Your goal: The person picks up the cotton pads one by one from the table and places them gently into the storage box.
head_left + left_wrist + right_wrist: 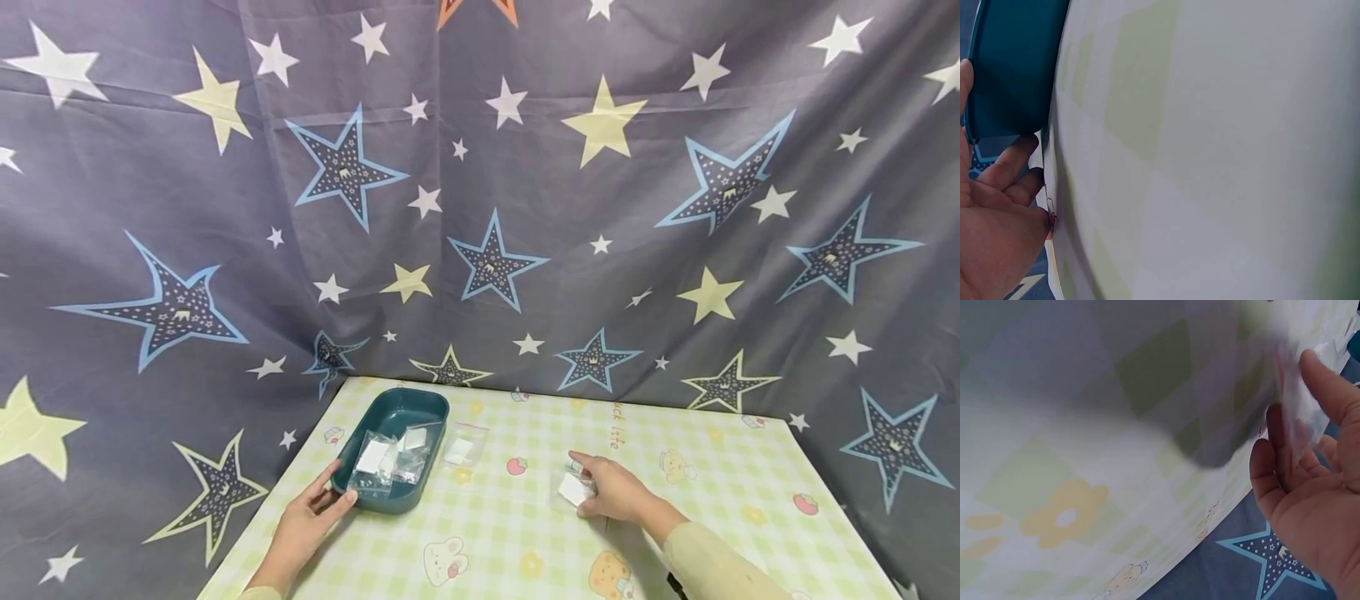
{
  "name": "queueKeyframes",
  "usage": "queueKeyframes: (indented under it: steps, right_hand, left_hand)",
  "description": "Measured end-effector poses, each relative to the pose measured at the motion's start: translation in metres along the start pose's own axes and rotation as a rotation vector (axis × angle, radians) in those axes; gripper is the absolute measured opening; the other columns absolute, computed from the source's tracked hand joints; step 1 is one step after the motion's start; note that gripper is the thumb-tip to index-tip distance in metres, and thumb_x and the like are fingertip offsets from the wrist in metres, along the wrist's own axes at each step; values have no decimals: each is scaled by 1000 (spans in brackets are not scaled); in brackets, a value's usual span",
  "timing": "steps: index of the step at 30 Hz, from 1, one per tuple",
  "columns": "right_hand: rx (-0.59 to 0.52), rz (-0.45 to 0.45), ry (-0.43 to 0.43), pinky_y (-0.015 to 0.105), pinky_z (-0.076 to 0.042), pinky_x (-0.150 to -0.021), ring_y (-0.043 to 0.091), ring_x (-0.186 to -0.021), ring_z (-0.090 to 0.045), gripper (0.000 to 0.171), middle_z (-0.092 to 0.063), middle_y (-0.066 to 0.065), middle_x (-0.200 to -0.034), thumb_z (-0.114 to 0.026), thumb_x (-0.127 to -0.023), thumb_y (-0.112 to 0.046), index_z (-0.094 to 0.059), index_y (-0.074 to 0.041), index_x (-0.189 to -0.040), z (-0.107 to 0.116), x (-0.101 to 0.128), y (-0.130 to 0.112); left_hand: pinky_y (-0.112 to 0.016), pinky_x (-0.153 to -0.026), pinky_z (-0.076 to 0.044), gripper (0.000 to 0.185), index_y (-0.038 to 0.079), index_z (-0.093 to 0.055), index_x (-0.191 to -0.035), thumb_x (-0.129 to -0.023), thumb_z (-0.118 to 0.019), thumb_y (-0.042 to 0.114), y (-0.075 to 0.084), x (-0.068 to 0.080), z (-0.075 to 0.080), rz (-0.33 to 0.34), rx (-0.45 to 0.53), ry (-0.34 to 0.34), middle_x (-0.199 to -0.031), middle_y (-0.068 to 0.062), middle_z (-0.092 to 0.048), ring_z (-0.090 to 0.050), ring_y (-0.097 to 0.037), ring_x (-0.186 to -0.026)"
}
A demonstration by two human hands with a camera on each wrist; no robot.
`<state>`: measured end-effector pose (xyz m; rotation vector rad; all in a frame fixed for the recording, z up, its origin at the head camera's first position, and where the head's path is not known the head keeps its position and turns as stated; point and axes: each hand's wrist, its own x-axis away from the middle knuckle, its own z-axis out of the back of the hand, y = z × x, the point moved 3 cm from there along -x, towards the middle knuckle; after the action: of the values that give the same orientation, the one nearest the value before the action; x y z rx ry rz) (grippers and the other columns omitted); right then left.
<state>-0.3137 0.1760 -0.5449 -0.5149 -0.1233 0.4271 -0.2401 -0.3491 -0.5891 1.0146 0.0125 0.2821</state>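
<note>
A dark teal tray (408, 502) stands at the left of the table. My left hand (303, 521) holds its near left corner, and in the left wrist view fingers (1013, 164) lie by the tray's underside. Inside the tray are several clear plastic bags (375, 457) with white labels. Over the middle right of the table my right hand (617, 490) pinches a small clear zip bag (573, 488) with a white label. The right wrist view shows this bag (1304, 419) between thumb and fingers; its contents are too blurred to tell.
Another clear bag (460, 451) with a white label lies on the table just right of the tray. A green and white checked cloth (517, 517) with cartoon prints covers the table. A grey curtain (480, 175) with stars hangs behind.
</note>
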Motion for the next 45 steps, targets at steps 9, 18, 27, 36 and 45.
queueKeyframes:
  steps: [9, 18, 27, 36, 45]
  right_hand:
    - [-273, 25, -106, 20, -39, -52, 6, -56, -40, 77, -50, -3, -65, -82, -93, -12, -48, -7, -161, 10, 13, 18]
    - [-486, 27, -168, 16, -39, -51, 1, -52, -34, 36, -61, 18, -65, -71, -100, -6, -73, -2, -135, 11, 27, 27]
    - [-471, -4, -125, 23, -46, -60, 10, -73, -50, 60, -69, 22, -139, -83, -93, -15, -63, -2, -148, 9, 31, 33]
    - [-534, -60, -33, 19, -51, -59, 10, -73, -57, 66, -69, 15, -116, -81, -90, -6, -58, 0, -152, 7, 29, 39]
    - [-563, -64, 18, 19, -52, -59, 9, -74, -56, 70, -71, 18, -116, -82, -91, -10, -55, -2, -155, 22, 21, 35]
  left_hand:
    - [-53, -112, -56, 90, 33, -35, -169, -94, -74, 64, 0, 3, -1, 12, 16, -4, -167, -31, -38, -48, -45, -151]
    - [-53, -112, -56, 91, 32, -35, -169, -94, -74, 65, -2, 1, 0, 6, 12, 2, -165, -31, -41, -49, -45, -150]
    - [-53, -112, -56, 91, 34, -34, -169, -93, -73, 67, -2, 1, -1, 8, 9, -3, -164, -31, -42, -50, -45, -149]
    - [-52, -111, -57, 90, 32, -37, -169, -93, -75, 65, -3, 2, -2, 9, 14, 0, -164, -31, -43, -50, -44, -149]
    - [-52, -112, -56, 89, 30, -37, -169, -95, -76, 61, 0, 1, -1, 3, 29, 13, -165, -32, -41, -49, -45, -150]
